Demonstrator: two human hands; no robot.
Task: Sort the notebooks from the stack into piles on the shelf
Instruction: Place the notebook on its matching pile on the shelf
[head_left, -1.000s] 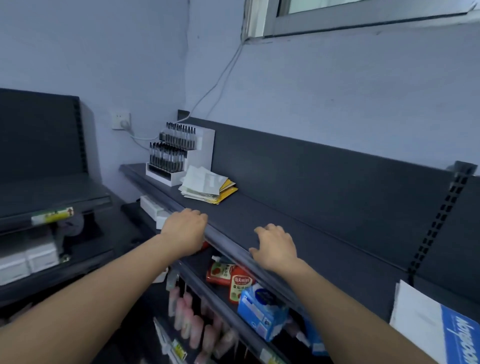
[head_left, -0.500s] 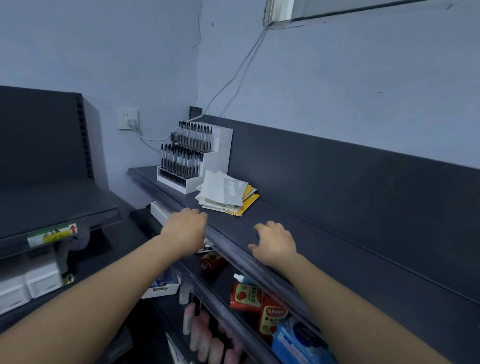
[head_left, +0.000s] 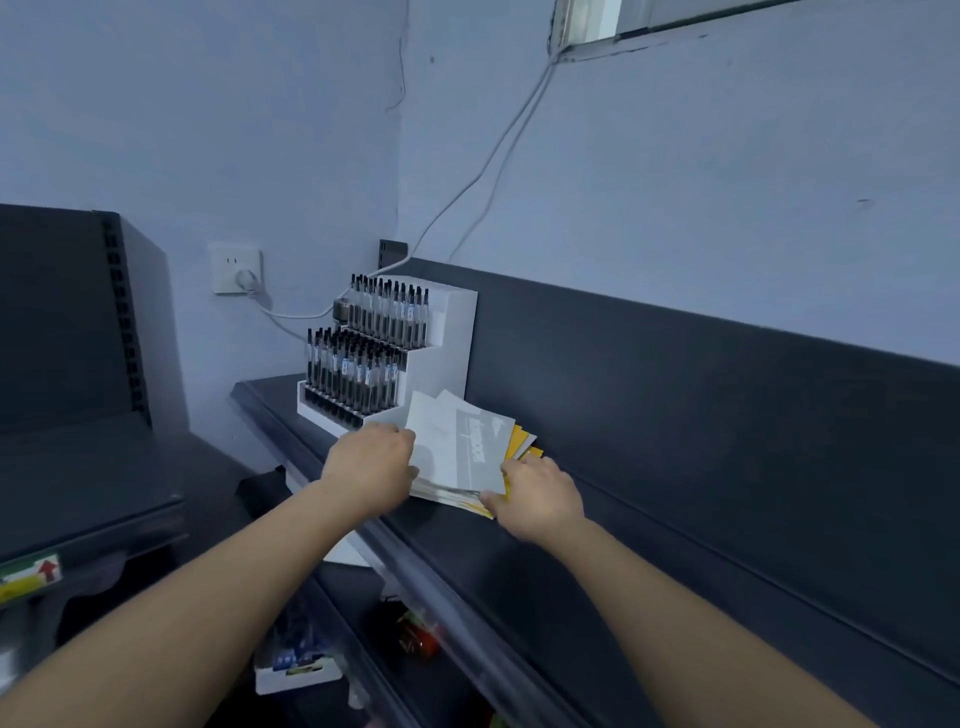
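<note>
**Both hands close in on the notebook stack**

The stack of notebooks (head_left: 462, 452) lies on the top shelf (head_left: 597, 561), near its front edge and towards its left end. It is loosely fanned: pale grey-white covers on top, yellow covers showing out at the right side and along the near edge.

The right hand (head_left: 537, 496) pinches the stack's near right corner, with the thumb at the front edge and the fingers laid over the yellow covers. The left hand (head_left: 371, 467) is curled against the stack's left edge, seen from the back. Its fingertips are hidden, so I cannot tell whether it grips the covers or only presses on them. Taking the pile from both sides looks like a way to square up or lift the fan before any sorting. No separate piles are on the shelf yet, so the task appears to be at its start.

Just behind the stack, at the shelf's back left corner, a white stepped pen stand (head_left: 447, 358) holds two tiers of upright dark-capped pens (head_left: 358, 364), tightly packed. To the right of the stack the shelf runs on along its dark back panel, which offers room for piles.

Under the front edge, a lower shelf (head_left: 467, 670) carries blurred red and green packets. A white tray (head_left: 298, 675) below it holds something blue that is too blurred to name.
</note>
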